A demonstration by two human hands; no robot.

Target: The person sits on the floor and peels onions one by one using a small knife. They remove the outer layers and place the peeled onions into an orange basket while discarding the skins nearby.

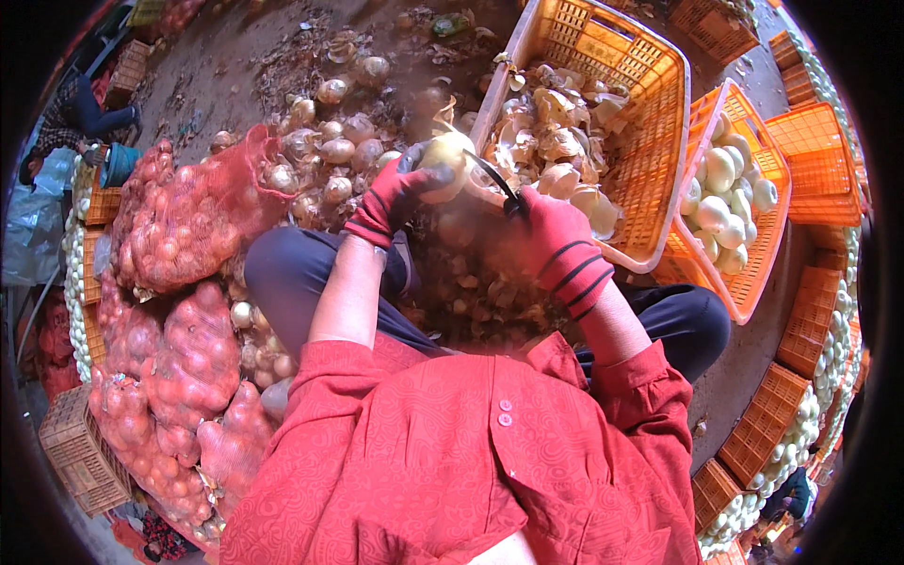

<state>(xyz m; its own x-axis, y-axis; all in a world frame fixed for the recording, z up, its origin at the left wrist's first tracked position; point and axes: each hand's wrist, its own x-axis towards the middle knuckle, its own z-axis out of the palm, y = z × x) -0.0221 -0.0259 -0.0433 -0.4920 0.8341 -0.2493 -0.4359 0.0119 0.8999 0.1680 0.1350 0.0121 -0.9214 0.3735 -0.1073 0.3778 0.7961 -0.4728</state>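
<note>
My left hand (402, 189), in a red and dark glove, grips a pale yellow onion (448, 164) with a wisp of dry skin at its top. A dark, narrow curved blade (492, 173) meets the onion's right side. Its black handle is in my right hand (554, 226), which wears a matching red glove with black stripes. Just beyond my hands stands an orange plastic crate (639, 134) holding onion skins and peelings (558, 134). Unpeeled onions (337, 150) lie loose on the ground beside my left hand.
Red mesh sacks of onions (183, 226) are heaped at the left. A tilted orange crate (766, 261) at the right holds peeled onions (720, 169). An orange crate (812, 162) stands behind it, with more crates along the right. A person (78, 113) is at the far upper left.
</note>
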